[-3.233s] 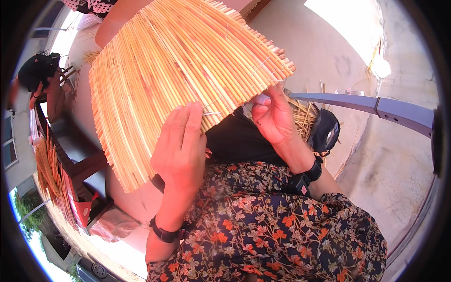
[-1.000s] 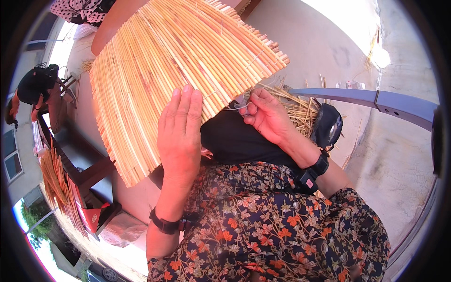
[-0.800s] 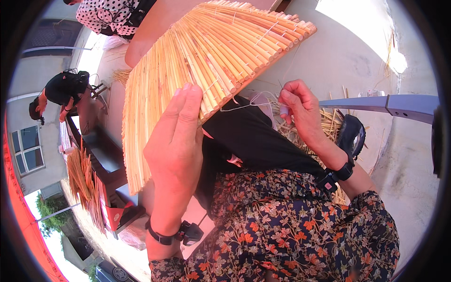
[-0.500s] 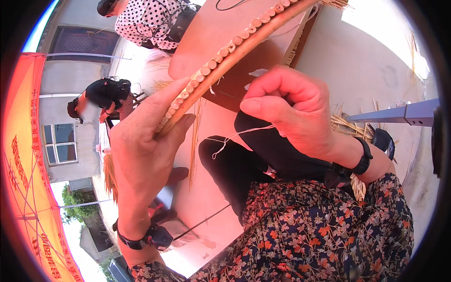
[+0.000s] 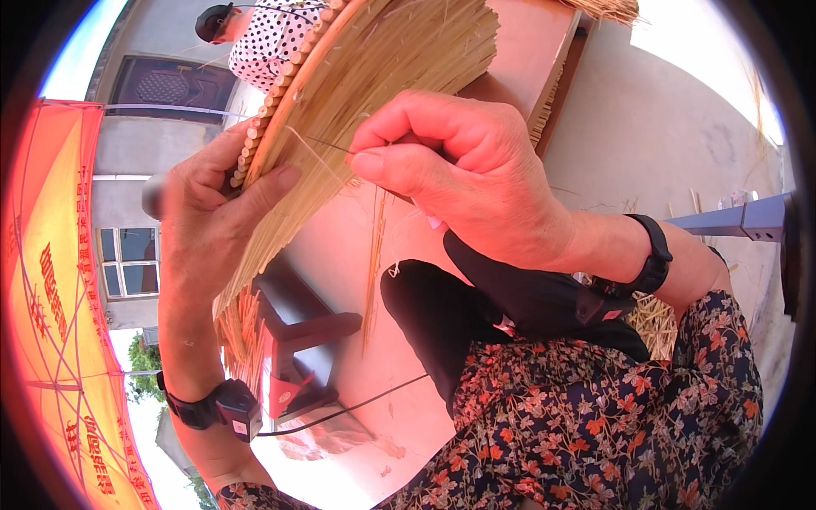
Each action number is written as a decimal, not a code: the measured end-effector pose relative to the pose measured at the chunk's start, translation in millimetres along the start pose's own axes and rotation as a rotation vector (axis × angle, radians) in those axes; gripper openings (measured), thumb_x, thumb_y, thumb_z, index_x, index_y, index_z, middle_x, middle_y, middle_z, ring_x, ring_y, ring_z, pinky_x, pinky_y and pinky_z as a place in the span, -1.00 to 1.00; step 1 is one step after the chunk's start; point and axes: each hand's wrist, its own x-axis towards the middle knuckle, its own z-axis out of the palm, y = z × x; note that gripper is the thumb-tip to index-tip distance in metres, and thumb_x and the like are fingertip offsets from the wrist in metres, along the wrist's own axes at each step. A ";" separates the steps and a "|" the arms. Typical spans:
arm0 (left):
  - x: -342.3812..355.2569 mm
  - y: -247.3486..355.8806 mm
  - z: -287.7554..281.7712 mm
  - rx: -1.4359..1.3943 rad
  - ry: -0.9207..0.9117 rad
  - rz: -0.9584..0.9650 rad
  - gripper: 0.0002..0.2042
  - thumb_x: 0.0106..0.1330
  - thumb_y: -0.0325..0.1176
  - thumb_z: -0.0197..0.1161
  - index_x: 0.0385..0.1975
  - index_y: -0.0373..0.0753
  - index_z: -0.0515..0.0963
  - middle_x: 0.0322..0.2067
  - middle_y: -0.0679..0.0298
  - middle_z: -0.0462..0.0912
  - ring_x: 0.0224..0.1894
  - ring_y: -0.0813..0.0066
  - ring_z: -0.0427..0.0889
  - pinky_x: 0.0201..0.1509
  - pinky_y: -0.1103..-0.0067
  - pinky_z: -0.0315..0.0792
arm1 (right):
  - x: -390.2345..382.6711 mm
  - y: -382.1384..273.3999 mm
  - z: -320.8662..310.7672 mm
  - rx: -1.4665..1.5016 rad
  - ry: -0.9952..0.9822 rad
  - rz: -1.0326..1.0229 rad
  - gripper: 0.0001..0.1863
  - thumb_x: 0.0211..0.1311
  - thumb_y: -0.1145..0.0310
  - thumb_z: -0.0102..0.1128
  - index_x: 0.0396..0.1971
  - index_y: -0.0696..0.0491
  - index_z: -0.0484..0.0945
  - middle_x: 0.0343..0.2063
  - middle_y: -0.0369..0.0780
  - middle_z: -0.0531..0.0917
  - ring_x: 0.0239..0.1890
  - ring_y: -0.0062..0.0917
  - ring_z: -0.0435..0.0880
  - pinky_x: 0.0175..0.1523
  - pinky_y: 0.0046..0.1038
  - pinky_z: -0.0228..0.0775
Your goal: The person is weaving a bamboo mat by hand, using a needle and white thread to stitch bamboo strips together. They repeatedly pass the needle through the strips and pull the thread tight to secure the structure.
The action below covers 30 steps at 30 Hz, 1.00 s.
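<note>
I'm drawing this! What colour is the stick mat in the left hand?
The stick mat is straw yellow, showing best in the head view.

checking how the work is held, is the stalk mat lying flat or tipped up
Tipped up: the stalk mat, gripped at its edge by the left hand, stands slanted, one broad face toward the right hand.

So the floor (image 5: 633, 144) is pale (kinda pinkish over on the left) and pretty messy. A few long straw stalks (image 5: 375, 263) lie loose near the middle, a straw pile (image 5: 653, 327) sits over on the right, and some crumpled plastic (image 5: 331, 438) is down near the dark bench (image 5: 310, 330), which stands on that same floor.
</note>
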 end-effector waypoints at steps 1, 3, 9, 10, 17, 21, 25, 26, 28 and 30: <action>0.1 -1.4 -0.2 -0.002 0.008 0.002 -0.61 0.28 -0.56 0.38 0.13 -0.41 0.58 -0.19 0.40 0.68 -0.21 0.77 0.57 -0.14 0.73 0.50 | 1.2 1.2 2.0 -0.004 0.016 -0.019 -0.85 0.32 0.42 0.22 -0.31 0.21 0.63 -0.54 -0.26 0.60 -0.47 -0.69 0.53 -0.35 -0.57 0.37; -0.3 -1.4 0.0 0.004 0.016 -0.005 -0.61 0.28 -0.56 0.38 0.12 -0.41 0.58 -0.19 0.40 0.68 -0.22 0.77 0.57 -0.15 0.73 0.50 | 3.4 6.0 4.0 0.024 0.004 -0.026 -0.84 0.32 0.42 0.21 -0.24 0.21 0.65 -0.49 -0.21 0.66 -0.43 -0.63 0.59 -0.30 -0.54 0.42; -2.7 2.8 3.8 -0.038 0.017 -0.009 -0.61 0.28 -0.56 0.38 0.12 -0.42 0.58 -0.18 0.39 0.68 -0.21 0.76 0.57 -0.14 0.73 0.50 | 9.5 12.5 8.6 -0.001 0.007 -0.067 -0.79 0.33 0.44 0.18 -0.13 0.20 0.67 -0.40 -0.11 0.72 -0.37 -0.54 0.68 -0.23 -0.51 0.49; -2.7 3.4 3.9 -0.037 0.015 -0.007 -0.61 0.28 -0.56 0.38 0.12 -0.42 0.57 -0.18 0.39 0.68 -0.21 0.76 0.57 -0.14 0.73 0.50 | 10.7 14.3 9.4 -0.007 0.007 -0.088 -0.79 0.33 0.44 0.18 -0.13 0.20 0.67 -0.41 -0.11 0.72 -0.37 -0.53 0.68 -0.23 -0.50 0.49; -4.6 -0.8 3.0 -0.067 -0.010 0.003 -0.59 0.29 -0.57 0.37 0.15 -0.43 0.55 -0.14 0.35 0.69 -0.18 0.73 0.59 -0.10 0.72 0.51 | 13.4 18.2 14.9 -0.055 0.007 -0.166 -0.78 0.34 0.43 0.15 -0.13 0.22 0.65 -0.43 -0.04 0.68 -0.39 -0.43 0.68 -0.23 -0.44 0.49; -5.8 1.1 2.7 -0.063 -0.016 -0.026 -0.58 0.28 -0.57 0.37 0.16 -0.44 0.55 -0.13 0.33 0.69 -0.17 0.72 0.60 -0.09 0.71 0.52 | 11.2 17.0 15.3 -0.025 -0.003 -0.151 -0.78 0.34 0.43 0.13 -0.13 0.22 0.64 -0.46 -0.03 0.66 -0.40 -0.39 0.68 -0.23 -0.42 0.48; -8.5 1.2 1.5 -0.035 -0.016 -0.025 -0.58 0.28 -0.57 0.37 0.16 -0.44 0.55 -0.14 0.33 0.69 -0.18 0.72 0.60 -0.08 0.71 0.51 | 9.1 16.2 16.9 -0.027 -0.007 -0.171 -0.77 0.34 0.43 0.11 -0.12 0.22 0.62 -0.48 -0.02 0.64 -0.41 -0.37 0.67 -0.23 -0.41 0.49; -9.2 1.4 0.8 -0.017 -0.016 -0.026 -0.57 0.28 -0.57 0.37 0.16 -0.44 0.55 -0.15 0.34 0.69 -0.17 0.72 0.60 -0.08 0.71 0.51 | 8.9 15.0 17.0 -0.027 -0.015 -0.162 -0.77 0.34 0.43 0.10 -0.12 0.22 0.62 -0.48 -0.02 0.64 -0.41 -0.36 0.67 -0.23 -0.41 0.49; -10.4 -0.1 2.4 -0.043 -0.020 -0.019 -0.57 0.28 -0.58 0.38 0.17 -0.44 0.55 -0.15 0.34 0.69 -0.17 0.73 0.60 -0.08 0.71 0.51 | 7.0 13.6 15.8 -0.029 -0.030 -0.143 -0.76 0.35 0.42 0.09 -0.11 0.22 0.62 -0.48 -0.02 0.64 -0.41 -0.34 0.68 -0.23 -0.39 0.49; -11.6 -0.6 3.7 -0.058 -0.016 -0.009 -0.56 0.27 -0.58 0.38 0.16 -0.45 0.54 -0.16 0.34 0.69 -0.17 0.73 0.59 -0.07 0.71 0.50 | 6.0 13.5 17.1 -0.041 -0.016 -0.164 -0.76 0.35 0.41 0.08 -0.12 0.23 0.62 -0.48 -0.02 0.64 -0.40 -0.33 0.68 -0.23 -0.38 0.49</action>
